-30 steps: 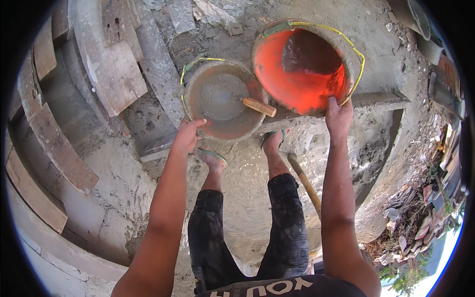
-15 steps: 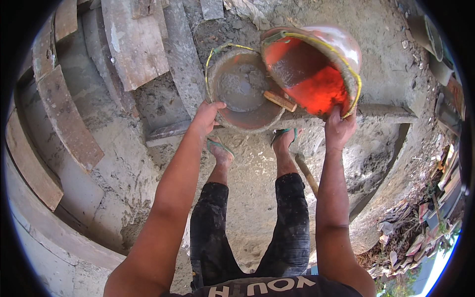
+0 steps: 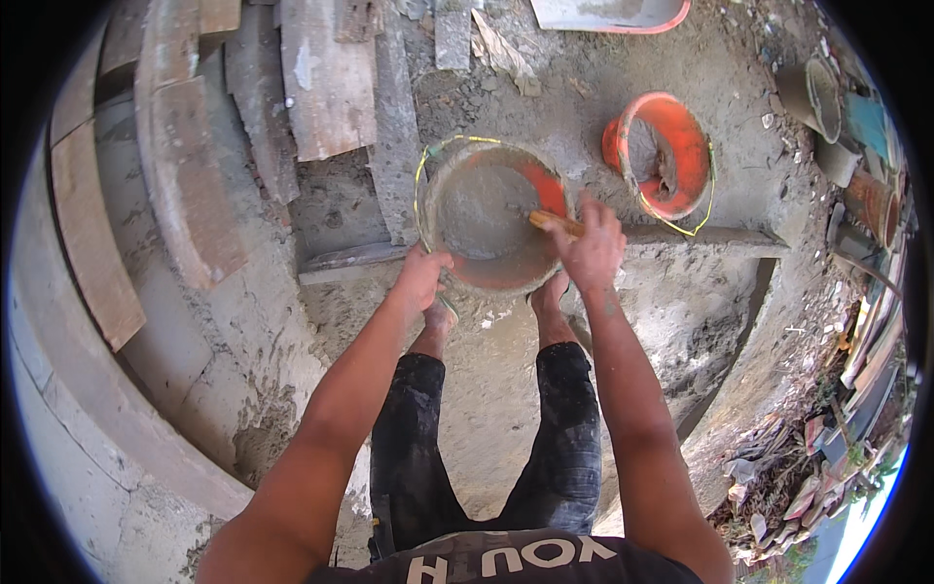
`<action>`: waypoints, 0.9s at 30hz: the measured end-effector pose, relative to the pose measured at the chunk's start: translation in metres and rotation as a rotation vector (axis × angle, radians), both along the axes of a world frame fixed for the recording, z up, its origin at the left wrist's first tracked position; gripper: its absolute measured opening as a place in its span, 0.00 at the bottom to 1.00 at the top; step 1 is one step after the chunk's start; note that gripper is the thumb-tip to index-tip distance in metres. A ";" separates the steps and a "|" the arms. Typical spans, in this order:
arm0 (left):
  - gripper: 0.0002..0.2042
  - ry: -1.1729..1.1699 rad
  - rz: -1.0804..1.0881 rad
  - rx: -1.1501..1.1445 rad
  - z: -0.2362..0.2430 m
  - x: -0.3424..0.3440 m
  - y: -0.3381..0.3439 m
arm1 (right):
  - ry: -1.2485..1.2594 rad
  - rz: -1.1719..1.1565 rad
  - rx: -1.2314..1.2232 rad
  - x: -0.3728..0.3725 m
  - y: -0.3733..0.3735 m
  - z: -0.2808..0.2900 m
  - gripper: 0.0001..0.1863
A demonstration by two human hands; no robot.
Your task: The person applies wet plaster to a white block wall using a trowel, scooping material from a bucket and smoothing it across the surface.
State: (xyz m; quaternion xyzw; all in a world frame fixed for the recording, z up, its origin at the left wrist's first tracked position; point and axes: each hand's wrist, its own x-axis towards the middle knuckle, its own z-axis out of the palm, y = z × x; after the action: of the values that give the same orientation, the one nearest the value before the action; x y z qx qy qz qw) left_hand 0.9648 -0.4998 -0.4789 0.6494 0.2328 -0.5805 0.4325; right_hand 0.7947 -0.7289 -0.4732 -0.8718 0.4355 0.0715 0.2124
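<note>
At the near-left rim of the bucket [image 3: 552, 187] the left hand [image 3: 420, 276] grips firmly, while at its right side the right hand [image 3: 591, 248], loosely spread, hold unclear, seems about to take the wooden handle [image 3: 547, 223], which calls for curling the fingers round it

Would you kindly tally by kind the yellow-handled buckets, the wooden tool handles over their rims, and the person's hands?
Yellow-handled buckets (left bucket, right bucket): 2
Wooden tool handle: 1
Hands (left hand, right hand): 2
Total: 5
</note>
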 end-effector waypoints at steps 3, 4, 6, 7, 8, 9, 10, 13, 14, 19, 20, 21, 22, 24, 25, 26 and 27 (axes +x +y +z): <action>0.30 0.001 0.072 -0.156 0.092 -0.018 0.041 | 0.330 0.626 -0.065 0.012 0.032 0.063 0.27; 0.30 -0.023 0.110 -0.154 0.127 -0.022 0.055 | 0.346 0.801 -0.131 0.024 0.045 0.091 0.21; 0.31 -0.021 0.203 -0.150 0.195 -0.032 0.094 | 0.430 0.796 -0.003 0.035 0.062 0.191 0.14; 0.31 0.009 0.245 -0.163 0.226 -0.040 0.114 | 0.485 0.791 0.056 0.036 0.072 0.250 0.10; 0.31 0.035 0.270 -0.189 0.253 -0.044 0.128 | 0.377 0.829 -0.059 0.025 0.074 0.280 0.08; 0.31 0.016 0.307 -0.183 0.280 -0.055 0.142 | 0.388 0.776 -0.125 0.023 0.087 0.311 0.08; 0.30 -0.006 0.347 -0.187 0.300 -0.062 0.149 | 0.393 0.723 -0.201 0.029 0.094 0.337 0.07; 0.29 -0.092 0.374 -0.225 0.350 -0.088 0.186 | 0.336 0.781 -0.351 0.022 0.145 0.378 0.07; 0.29 -0.131 0.369 -0.243 0.361 -0.093 0.196 | 0.360 0.847 -0.391 0.021 0.176 0.381 0.08; 0.27 -0.132 0.669 -0.380 0.415 -0.148 0.271 | 0.268 1.027 -0.237 -0.012 0.278 0.436 0.13; 0.27 -0.148 0.710 -0.368 0.421 -0.161 0.284 | 0.254 1.099 -0.193 -0.023 0.294 0.450 0.14; 0.27 -0.177 0.747 -0.372 0.428 -0.179 0.298 | 0.246 1.162 -0.142 -0.038 0.310 0.463 0.15; 0.27 -0.213 0.788 -0.378 0.437 -0.197 0.311 | 0.231 1.235 -0.142 -0.053 0.328 0.477 0.15; 0.27 -0.269 0.869 -0.378 0.443 -0.238 0.339 | 0.205 1.389 -0.138 -0.085 0.363 0.505 0.14; 0.27 -0.287 0.910 -0.365 0.439 -0.263 0.361 | 0.241 1.464 -0.164 -0.098 0.377 0.528 0.15; 0.27 -0.306 0.946 -0.352 0.438 -0.286 0.382 | 0.277 1.532 -0.194 -0.107 0.387 0.553 0.16; 0.26 -0.298 0.971 -0.372 0.441 -0.310 0.402 | 0.314 1.604 -0.224 -0.115 0.395 0.566 0.17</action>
State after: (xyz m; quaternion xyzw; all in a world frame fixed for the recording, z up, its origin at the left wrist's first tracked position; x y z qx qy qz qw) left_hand 0.6545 -0.0979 -0.0378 0.4548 0.3355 -0.2469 0.7872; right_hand 0.6793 -0.3335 0.0931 -0.9138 -0.2902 0.2789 -0.0548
